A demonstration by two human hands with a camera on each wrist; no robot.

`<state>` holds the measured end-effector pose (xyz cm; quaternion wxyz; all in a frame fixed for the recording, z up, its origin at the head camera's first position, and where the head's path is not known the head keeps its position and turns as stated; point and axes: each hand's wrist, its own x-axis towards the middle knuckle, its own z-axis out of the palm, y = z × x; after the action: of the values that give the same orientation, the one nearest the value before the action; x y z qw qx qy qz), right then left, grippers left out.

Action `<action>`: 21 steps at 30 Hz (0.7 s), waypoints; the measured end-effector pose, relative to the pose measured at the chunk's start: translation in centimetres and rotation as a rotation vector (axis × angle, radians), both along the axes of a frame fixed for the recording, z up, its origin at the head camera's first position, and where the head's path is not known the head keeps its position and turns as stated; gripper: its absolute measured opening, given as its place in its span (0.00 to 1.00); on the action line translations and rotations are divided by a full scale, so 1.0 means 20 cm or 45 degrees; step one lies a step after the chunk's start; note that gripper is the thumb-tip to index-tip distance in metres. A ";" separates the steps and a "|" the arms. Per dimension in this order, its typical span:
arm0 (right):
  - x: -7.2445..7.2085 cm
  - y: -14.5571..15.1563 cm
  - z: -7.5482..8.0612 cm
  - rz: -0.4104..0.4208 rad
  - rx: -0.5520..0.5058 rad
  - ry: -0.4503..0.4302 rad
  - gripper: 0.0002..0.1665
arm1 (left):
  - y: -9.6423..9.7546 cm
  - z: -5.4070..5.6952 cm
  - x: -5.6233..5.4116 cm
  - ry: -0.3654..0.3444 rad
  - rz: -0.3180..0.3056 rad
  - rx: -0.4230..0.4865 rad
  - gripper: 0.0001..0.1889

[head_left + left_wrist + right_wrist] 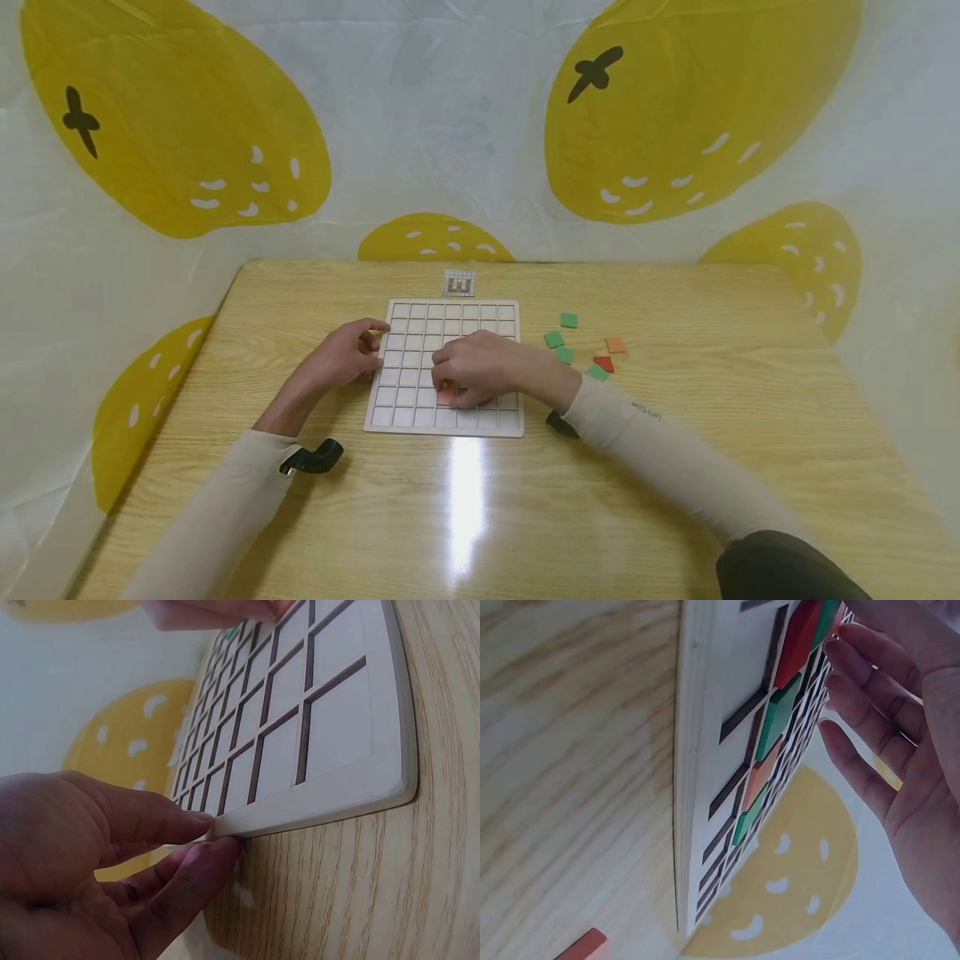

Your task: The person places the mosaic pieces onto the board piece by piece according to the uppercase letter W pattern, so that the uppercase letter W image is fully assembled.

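Pale cloth w/ big yellow fruit prints hangs behind & at the sides of a light wood-grain table; a bright strip of glare lies on the wood at the near side.

White gridded board sits flat, approx. mid-table. Just past its far edge: small card w/ a mini grid & coloured pattern (too small to read properly).

L hand is at the board's left edge: thumb & index stand apart, their tips touching the rim. R hand is over the near-middle part of the board, palm down, fingertips at an orange-pink tile; can't tell if it's pinched or only pressed, as the fingers hide part of it.

Rt wrist view shows other pcs. on the grid near that hand: red piece, green tile, then a small orange tile & another green one past it.

Loose on the table, right of the board: 4 green squares, 1 orange square, 1 red piece right by the nearest green.

Both arms wear beige sleeves; a black wrist mount pokes out by the L cuff.
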<state>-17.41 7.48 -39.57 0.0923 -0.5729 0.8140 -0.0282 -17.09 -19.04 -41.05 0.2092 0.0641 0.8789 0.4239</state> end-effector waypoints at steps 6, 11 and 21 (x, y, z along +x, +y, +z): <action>0.01 0.00 -0.01 0.009 -0.036 0.030 0.09 | 0.00 0.00 0.01 0.001 0.001 0.005 0.29; 0.01 0.01 -0.02 0.001 -0.027 0.040 0.11 | 0.00 -0.01 0.01 0.003 0.002 0.000 0.29; 0.00 0.13 0.00 -0.106 -0.062 -0.038 0.14 | 0.00 0.00 0.01 0.004 -0.010 0.003 0.29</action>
<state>-17.45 10.07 -39.59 0.0892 -0.5401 0.8347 -0.0603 -16.82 -19.03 -41.13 0.2094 0.0684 0.8785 0.4239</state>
